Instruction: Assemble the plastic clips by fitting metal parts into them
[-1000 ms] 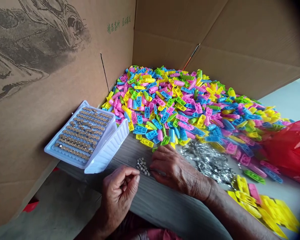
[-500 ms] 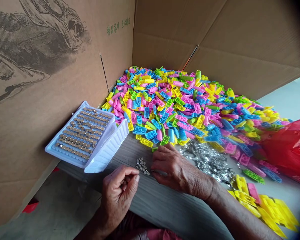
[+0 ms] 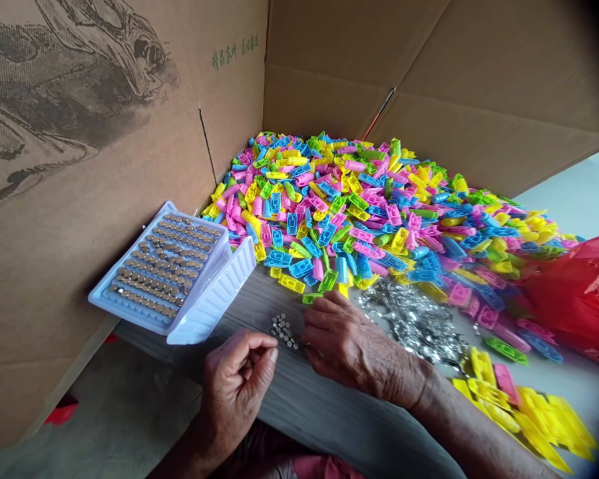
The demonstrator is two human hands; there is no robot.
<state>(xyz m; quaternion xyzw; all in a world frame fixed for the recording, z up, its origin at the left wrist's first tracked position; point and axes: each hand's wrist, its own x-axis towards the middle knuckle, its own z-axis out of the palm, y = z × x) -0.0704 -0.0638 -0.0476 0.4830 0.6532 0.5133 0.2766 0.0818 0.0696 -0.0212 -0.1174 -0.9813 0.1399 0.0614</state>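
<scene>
One cluster of small discs (image 3: 283, 328), laid loose on the surface (image 3: 252, 296) between the hands; left hand (image 3: 239, 379), thumb and forefinger brought together; right hand (image 3: 347, 340), fingers curled, grip not discernible; amount done, unclear; apparently left: filled tray (image 3: 124, 308), heaped coloured pieces (image 3: 324, 214)

Small silver discs (image 3: 283, 329) (mostly flat, it seems) lie in 1 loose cluster on the grey tabletop (image 3: 329, 412).

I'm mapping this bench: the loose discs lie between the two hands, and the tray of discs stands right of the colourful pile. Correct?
One slip: the head view shows the tray left, not right, of the colourful pile. The loose discs do lie between left hand and right hand.
</scene>
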